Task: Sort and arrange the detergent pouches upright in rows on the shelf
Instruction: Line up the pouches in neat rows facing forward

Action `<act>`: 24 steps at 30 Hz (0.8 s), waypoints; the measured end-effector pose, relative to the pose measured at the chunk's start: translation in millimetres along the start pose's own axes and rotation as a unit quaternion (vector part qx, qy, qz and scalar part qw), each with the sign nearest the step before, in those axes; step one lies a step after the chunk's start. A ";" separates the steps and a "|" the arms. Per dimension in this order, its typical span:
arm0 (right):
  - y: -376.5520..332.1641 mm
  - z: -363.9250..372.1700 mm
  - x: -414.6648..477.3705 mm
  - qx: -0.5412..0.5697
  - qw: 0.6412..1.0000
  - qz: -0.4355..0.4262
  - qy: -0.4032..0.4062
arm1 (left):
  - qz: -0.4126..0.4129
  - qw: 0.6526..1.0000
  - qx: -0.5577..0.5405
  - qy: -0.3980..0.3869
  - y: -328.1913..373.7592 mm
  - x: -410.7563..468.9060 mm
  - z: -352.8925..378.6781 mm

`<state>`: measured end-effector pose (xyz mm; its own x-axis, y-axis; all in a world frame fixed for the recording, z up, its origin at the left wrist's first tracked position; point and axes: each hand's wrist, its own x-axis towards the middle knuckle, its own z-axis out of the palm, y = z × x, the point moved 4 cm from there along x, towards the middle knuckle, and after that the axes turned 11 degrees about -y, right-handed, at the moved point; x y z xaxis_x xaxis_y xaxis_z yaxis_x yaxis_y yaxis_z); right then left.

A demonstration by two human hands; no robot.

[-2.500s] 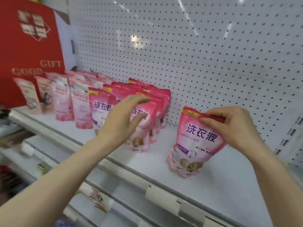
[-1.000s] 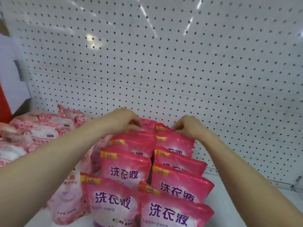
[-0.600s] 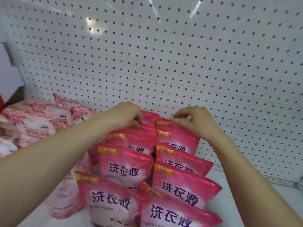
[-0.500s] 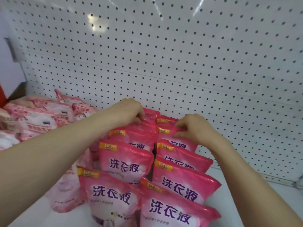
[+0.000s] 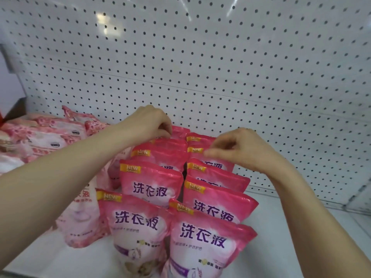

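Hardly shifted, left hand (image 5: 148,125) and right hand (image 5: 243,149) pinch rear pouches (image 5: 198,138)

Bright, even light washes the white pegboard (image 5: 230,73), with a soft glare patch at its upper left and thin bright streaks along its top edge. Shadows are faint, no more than a dark slit between the pink pouches (image 5: 200,233) below the pegboard. The wide lens bows the pegboard's seam, and the pale pouches (image 5: 50,137) at its lower left look soft and smeared.
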<state>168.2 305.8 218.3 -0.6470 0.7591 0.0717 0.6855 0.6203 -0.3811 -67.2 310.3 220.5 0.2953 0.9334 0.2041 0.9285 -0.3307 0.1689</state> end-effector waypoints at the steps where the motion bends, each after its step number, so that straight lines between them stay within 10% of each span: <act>1: -4.0 8.7 -5.7 -0.042 0.997 0.019 -0.060 | 0.010 1.000 -0.014 0.005 2.8 -4.4 -3.0; 19: 17.5 27.8 -1.0 -0.109 0.984 0.065 0.125 | 0.001 0.997 0.001 -0.078 12.4 -30.9 18.8; 24: 16.2 42.1 -5.9 -0.081 0.992 0.068 0.064 | -0.002 0.997 -0.006 -0.075 12.7 -35.7 18.6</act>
<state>169.1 303.0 172.9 -0.5041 0.8504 0.1503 0.8151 0.5261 -0.2426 -61.8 275.4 197.5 0.3220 0.9451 0.0564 0.9277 -0.3268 0.1805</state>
